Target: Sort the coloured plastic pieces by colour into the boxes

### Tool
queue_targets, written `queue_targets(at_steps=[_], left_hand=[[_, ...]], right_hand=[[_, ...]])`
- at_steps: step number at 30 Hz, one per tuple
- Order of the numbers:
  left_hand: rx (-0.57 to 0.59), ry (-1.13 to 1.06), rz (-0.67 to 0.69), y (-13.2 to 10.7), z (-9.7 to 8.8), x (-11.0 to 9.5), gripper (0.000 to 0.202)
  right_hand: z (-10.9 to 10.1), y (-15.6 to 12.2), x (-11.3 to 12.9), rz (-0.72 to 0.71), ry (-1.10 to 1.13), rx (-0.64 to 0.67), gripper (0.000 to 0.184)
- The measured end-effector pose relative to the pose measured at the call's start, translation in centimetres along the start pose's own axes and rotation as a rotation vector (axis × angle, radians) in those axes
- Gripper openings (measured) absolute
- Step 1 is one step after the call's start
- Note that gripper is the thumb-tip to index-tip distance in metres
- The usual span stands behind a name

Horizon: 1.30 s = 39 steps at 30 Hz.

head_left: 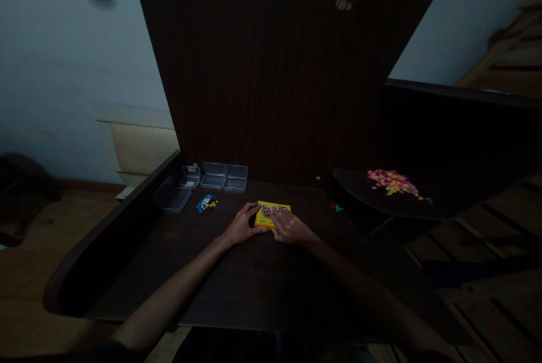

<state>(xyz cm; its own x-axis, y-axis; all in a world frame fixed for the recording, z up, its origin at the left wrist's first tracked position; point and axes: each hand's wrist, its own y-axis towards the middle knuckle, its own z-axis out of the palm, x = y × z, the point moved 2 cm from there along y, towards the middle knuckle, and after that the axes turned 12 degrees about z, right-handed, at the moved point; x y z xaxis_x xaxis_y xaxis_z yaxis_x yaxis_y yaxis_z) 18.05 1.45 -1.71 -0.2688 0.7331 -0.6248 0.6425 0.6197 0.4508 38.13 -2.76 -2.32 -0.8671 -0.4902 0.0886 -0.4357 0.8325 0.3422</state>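
Observation:
A small yellow box [276,206] with dark printed characters lies on the dark wooden desk. My left hand [243,224] grips its left side, fingers at the far corner and thumb along the near edge. Across the top of the box, my right hand [289,226] rests with its fingers stretched out flat, covering part of the print. To the left of my hands is a little pile of blue, yellow and white pieces [206,204], too small to name.
Clear plastic cases with raised lids stand at the back left, among them a larger case [176,200] and a paired case [223,183]. Pink and yellow small pieces [393,183] heap on the right shelf [359,192]. Green and red bits [336,207] lie below it. A raised side panel [114,227] bounds the desk's left.

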Motion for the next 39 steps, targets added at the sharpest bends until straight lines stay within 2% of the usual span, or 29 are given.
queue_targets(at_steps=[3,7,9,12,16,18,23,26,28,33,36,39], left_hand=[[-0.026,-0.027,-0.008,0.1,0.0,-0.1,0.08],[-0.087,-0.136,-0.034,0.0,0.0,0.1,0.106],[-0.122,-0.236,-0.057,-0.2,0.0,0.3,0.117],[-0.144,-0.406,-0.098,-0.6,-0.3,0.3,0.123],[-0.095,-0.607,-0.138,-1.4,-1.2,-0.5,0.119],[-0.053,-0.655,-0.175,-1.9,-1.7,-0.9,0.118],[0.079,-0.895,-0.214,-3.4,-2.7,-2.4,0.106],[0.119,-1.055,-0.233,-4.0,-3.1,-3.5,0.113],[0.084,-1.087,-0.239,-4.2,-3.6,-4.1,0.119],[-0.116,-0.996,-0.264,-4.9,-5.8,-4.5,0.122],[-0.284,-0.851,-0.293,-5.7,-7.3,-3.5,0.12],[-0.447,-0.651,-0.302,-6.7,-8.6,-1.7,0.115]], right_hand=[[-0.8,0.4,-0.2,0.016,-0.026,0.008,0.049],[-2.7,1.5,-0.6,0.05,0.034,0.034,0.042],[-3.9,2.0,-0.8,0.105,0.099,0.041,0.037],[-5.5,2.8,-1.1,0.228,0.25,0.013,0.034],[-6.8,4.0,-1.7,0.378,0.506,-0.086,0.032],[-6.9,4.7,-2.2,0.452,0.648,-0.088,0.032],[-6.3,6.6,-3.5,0.64,1.063,0.046,0.036],[-5.8,7.7,-3.3,0.673,1.222,0.142,0.038],[-5.6,8.5,-2.9,0.685,1.296,0.151,0.038],[-4.3,9.9,-2.0,0.825,1.398,0.032,0.045],[-2.5,9.5,-1.8,0.859,1.474,-0.009,0.044],[0.0,8.1,-1.7,0.86,1.456,0.021,0.04]])
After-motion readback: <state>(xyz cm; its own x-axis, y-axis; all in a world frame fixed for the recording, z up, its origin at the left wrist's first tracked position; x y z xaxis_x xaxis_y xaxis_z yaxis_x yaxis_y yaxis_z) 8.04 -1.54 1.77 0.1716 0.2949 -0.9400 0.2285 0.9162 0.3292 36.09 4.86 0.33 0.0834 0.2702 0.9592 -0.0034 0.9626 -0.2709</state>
